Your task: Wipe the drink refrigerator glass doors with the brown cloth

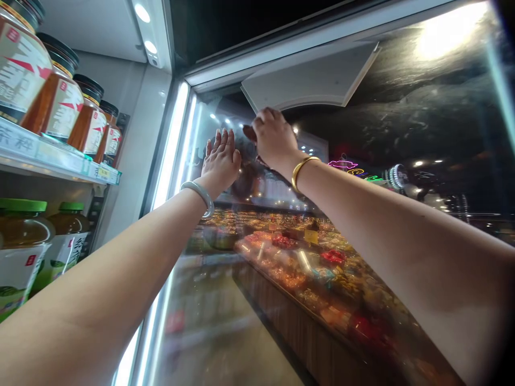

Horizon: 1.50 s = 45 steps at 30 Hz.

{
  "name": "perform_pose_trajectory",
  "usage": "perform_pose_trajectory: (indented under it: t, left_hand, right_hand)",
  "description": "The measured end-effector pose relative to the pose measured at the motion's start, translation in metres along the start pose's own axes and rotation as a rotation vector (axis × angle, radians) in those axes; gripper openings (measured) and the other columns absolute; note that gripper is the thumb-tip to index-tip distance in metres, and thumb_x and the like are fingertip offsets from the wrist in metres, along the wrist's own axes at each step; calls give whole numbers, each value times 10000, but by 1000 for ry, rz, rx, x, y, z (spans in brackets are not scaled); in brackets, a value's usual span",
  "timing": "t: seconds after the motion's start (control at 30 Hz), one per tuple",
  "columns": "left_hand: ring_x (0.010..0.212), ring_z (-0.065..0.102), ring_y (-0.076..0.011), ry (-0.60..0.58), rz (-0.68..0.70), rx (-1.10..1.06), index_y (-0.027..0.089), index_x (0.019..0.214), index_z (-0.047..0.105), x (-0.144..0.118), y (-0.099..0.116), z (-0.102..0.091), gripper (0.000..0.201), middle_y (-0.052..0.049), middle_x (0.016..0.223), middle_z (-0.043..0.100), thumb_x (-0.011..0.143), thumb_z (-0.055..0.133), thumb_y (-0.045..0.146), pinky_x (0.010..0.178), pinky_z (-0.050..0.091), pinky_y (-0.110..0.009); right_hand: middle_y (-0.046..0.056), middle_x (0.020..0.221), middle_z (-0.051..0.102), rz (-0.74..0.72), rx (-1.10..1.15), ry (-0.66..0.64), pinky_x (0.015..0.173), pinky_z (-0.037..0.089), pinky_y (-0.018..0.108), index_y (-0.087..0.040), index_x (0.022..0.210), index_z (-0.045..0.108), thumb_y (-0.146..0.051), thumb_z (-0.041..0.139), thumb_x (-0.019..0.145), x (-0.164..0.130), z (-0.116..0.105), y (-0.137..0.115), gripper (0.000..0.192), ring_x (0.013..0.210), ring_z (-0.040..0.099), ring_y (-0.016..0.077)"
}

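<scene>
Your left hand point(221, 163), empty, stretched flat at the glass door point(422, 118); your right hand point(277, 134) curled by the lower edge of the pale panel point(309, 80) near the door's top; any hold unclear.

Glossy glass door point(450, 123), smooth matt panel point(306, 80), shiny gold metal bangle point(296, 171), wood-look counter side point(281, 308)

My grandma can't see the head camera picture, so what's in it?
A person's left hand is raised open at a glass door; the right hand is curled near a pale panel. Bottles stand on shelves at picture left.
</scene>
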<state>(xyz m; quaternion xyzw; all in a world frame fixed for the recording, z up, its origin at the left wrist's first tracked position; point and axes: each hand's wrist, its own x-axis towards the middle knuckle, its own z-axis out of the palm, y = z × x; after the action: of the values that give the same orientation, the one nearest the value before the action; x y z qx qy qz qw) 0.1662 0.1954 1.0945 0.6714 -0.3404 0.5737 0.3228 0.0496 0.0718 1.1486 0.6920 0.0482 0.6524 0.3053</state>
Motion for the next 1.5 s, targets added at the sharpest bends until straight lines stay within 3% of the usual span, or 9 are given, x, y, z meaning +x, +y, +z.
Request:
perform_pose_trajectory:
  t: [0.17,0.33,0.57,0.67,0.83,1.03,1.17,1.33,1.5]
  left_hand:
    - [1653,17,-188,-34,-27,20,169,1696,152,-6,-6,-3,705,-27,1775,130,1029,213,390,1365,1,-422]
    - [1653,23,-185,-49,13,46,143,1695,136,-18,-6,-4,702,-39,1776,129,1032,198,366,1365,4,-406]
    - [1654,1,-204,-80,-79,23,134,1693,140,-40,-15,5,705,-52,1778,103,1036,229,373,1363,-12,-422]
    - [1654,24,-208,-77,-30,33,116,1690,141,-53,-18,9,701,-67,1776,123,1040,219,367,1365,8,-433]
    - [1653,65,-200,-40,48,38,91,1683,146,-68,-14,15,702,-78,1765,171,1031,234,337,1362,6,-449]
    - [1652,47,-193,-22,35,-25,136,1670,254,-95,-6,26,670,-50,1763,169,1040,224,363,1359,-26,-449]
    - [1650,51,-197,-4,43,-60,157,1682,212,-114,-1,29,676,-46,1765,149,1043,232,376,1357,-36,-464]
    - [1649,68,-189,0,105,-51,139,1687,172,-120,8,30,686,-57,1763,148,1040,229,359,1359,-28,-470]
    - [1649,70,-188,11,75,-68,171,1678,234,-123,17,35,666,-41,1759,175,1036,264,346,1358,-42,-471]
  right_hand:
    - [103,1525,542,-142,110,-105,1231,459,544,-187,1395,621,-155,423,1000,-27,7,-15,443,1458,452,339]
    - [114,1479,565,-42,144,-26,1219,445,618,-189,1390,628,-198,433,1010,-17,8,-3,427,1456,448,371]
    - [132,1577,513,-147,112,-107,1330,334,543,-138,1448,602,-126,373,1011,-38,20,-61,493,1518,405,349]
    - [103,1595,497,-227,131,-153,1343,312,558,-171,1487,568,-141,373,1014,-55,10,-52,512,1532,391,342]
    - [127,1577,496,-85,205,-108,1295,350,665,-146,1478,568,-128,348,984,-49,-1,-26,541,1532,361,411]
    - [111,1589,507,-168,168,-132,1299,381,587,-162,1479,566,-131,312,1017,-76,-2,-52,528,1534,383,347]
    - [101,1586,516,-252,151,-166,1314,367,544,-165,1471,574,-150,319,1044,-106,-18,-42,497,1521,414,326]
    - [140,1551,542,-119,177,-84,1266,410,597,-160,1440,592,-154,357,1031,-101,-25,-22,472,1522,397,362]
    - [106,1579,525,-107,175,-100,1267,412,596,-191,1451,584,-129,353,1018,-106,-20,-42,495,1535,391,348]
